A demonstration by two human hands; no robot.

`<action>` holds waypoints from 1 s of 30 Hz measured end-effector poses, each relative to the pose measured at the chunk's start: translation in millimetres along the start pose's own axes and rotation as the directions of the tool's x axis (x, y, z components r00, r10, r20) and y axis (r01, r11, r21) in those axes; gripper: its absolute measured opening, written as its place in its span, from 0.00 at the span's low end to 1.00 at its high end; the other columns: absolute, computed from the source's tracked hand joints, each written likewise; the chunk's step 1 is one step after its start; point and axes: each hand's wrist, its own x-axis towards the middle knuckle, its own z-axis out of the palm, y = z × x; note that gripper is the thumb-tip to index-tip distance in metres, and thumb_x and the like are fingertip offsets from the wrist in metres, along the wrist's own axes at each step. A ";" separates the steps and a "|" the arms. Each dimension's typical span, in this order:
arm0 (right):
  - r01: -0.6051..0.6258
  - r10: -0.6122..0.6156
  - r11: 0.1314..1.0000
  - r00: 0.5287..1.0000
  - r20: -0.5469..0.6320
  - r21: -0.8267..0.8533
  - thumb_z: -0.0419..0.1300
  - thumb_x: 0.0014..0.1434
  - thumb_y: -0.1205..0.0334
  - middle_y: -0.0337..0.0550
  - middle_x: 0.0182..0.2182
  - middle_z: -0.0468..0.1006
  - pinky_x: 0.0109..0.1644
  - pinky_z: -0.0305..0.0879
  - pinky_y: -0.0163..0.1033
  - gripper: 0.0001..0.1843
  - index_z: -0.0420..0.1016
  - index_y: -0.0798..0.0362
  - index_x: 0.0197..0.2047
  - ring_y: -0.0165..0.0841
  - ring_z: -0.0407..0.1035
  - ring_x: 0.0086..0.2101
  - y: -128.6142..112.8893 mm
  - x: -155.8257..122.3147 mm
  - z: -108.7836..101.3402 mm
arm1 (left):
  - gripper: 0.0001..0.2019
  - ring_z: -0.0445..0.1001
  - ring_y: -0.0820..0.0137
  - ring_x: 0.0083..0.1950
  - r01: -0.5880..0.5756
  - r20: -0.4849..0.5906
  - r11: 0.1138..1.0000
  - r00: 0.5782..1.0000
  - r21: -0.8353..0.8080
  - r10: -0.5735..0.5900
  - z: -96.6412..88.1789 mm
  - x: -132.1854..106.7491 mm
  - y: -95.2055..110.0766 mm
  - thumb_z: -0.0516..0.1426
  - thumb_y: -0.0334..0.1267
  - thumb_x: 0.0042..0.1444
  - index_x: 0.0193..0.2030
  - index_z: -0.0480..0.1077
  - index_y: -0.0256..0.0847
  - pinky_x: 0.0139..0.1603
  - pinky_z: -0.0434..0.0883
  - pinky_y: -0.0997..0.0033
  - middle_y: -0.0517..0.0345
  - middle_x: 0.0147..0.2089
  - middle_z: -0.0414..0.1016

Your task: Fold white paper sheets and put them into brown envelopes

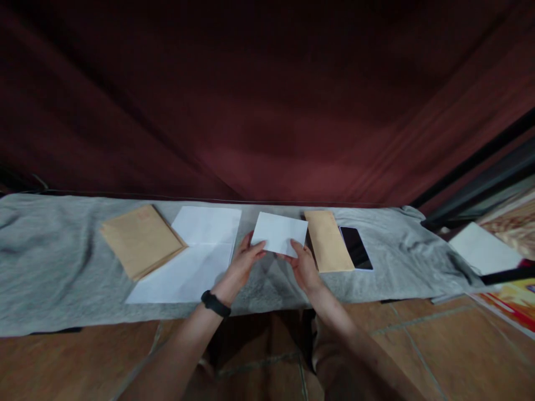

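Note:
Between my two hands is a small white sheet of paper, which looks folded, held over the grey cloth. My left hand grips its lower left corner, thumb on top and fingers beneath. At the lower right edge my right hand pinches it the same way. Larger white sheets with crease lines lie flat to the left of my hands. A stack of brown envelopes partly covers them. Close by my right hand lies another brown envelope.
A phone with a dark screen rests against the right-hand envelope. Grey cloth covers the long, narrow surface. Behind it hangs a dark red curtain. At far right are a white sheet and a colourful printed item.

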 end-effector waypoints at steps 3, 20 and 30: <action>-0.077 0.077 0.997 0.997 0.005 0.016 0.64 0.56 0.49 0.51 0.48 0.83 0.42 0.80 0.46 0.22 0.76 0.54 0.49 0.45 0.77 0.48 5.0 0.8 -2.5 | 0.23 0.76 0.71 0.35 -0.034 -0.027 0.996 0.999 0.083 0.036 -4.3 1.5 1.7 0.64 0.43 0.49 0.52 0.73 0.39 0.35 0.72 0.73 0.55 0.42 0.80; -0.039 0.022 0.832 0.999 -0.037 -0.554 0.60 0.56 0.59 0.36 0.25 0.77 0.28 0.73 0.39 0.06 0.77 0.49 0.36 0.33 0.72 0.23 16.5 31.3 -42.1 | 0.04 0.67 0.71 0.19 0.071 -0.076 0.812 0.997 0.580 -0.033 -41.0 27.5 2.9 0.58 0.37 0.53 0.28 0.71 0.43 0.23 0.58 0.74 0.65 0.18 0.68; 0.347 -0.380 0.198 0.889 0.254 -0.917 0.48 0.68 0.66 0.53 0.56 0.77 0.61 0.67 0.46 0.22 0.73 0.55 0.61 0.41 0.72 0.55 7.6 23.8 -28.5 | 0.03 0.70 0.70 0.15 0.204 -0.026 0.769 0.971 0.606 -0.237 -31.1 18.2 -6.4 0.53 0.33 0.56 0.34 0.67 0.42 0.20 0.60 0.76 0.64 0.17 0.72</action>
